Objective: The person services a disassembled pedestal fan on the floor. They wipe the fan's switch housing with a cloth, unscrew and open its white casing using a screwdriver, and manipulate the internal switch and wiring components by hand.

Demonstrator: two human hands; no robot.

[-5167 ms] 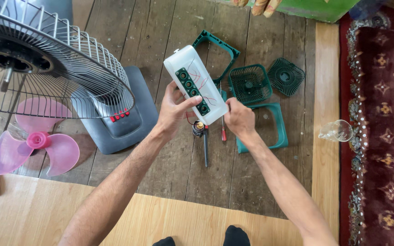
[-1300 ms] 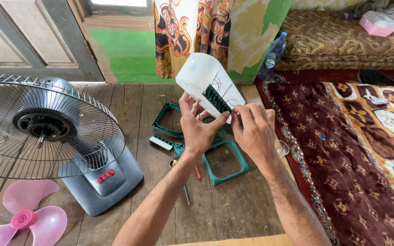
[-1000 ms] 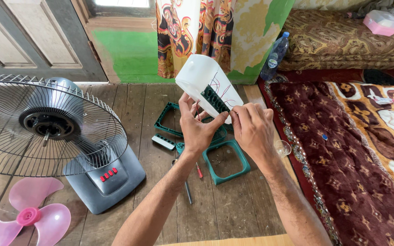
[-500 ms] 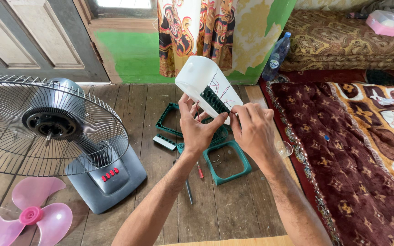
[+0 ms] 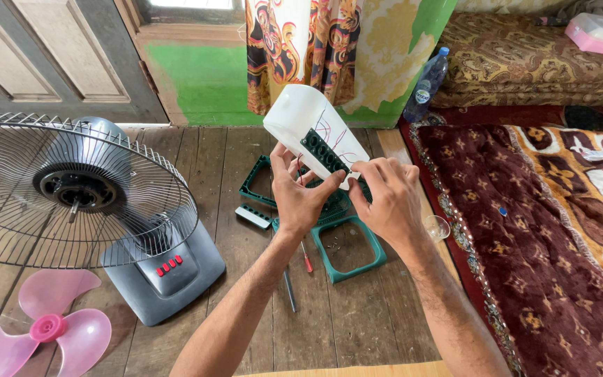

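Left hand (image 5: 300,197) curled round lower end of white plastic housing (image 5: 301,119), thumb and fingers closed on it, raised above wooden floor (image 5: 232,153). Right hand (image 5: 389,199) fingers bent, tips pinching housing's edge beside dark green switch strip (image 5: 324,151) with thin red wires. Housing smooth, rounded, tilted. Below: green plastic frames (image 5: 347,248), screwdriver (image 5: 306,260). Left: wire-grille fan (image 5: 78,195), grey base, pink blade (image 5: 47,328) flat on boards

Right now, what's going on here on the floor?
A person holds a white plastic housing tilted up in both hands: the left hand grips its lower end, the right hand pinches at its dark green switch strip. Green frames and a screwdriver lie below on the wooden floor; a grey fan and a detached pink blade lie left.
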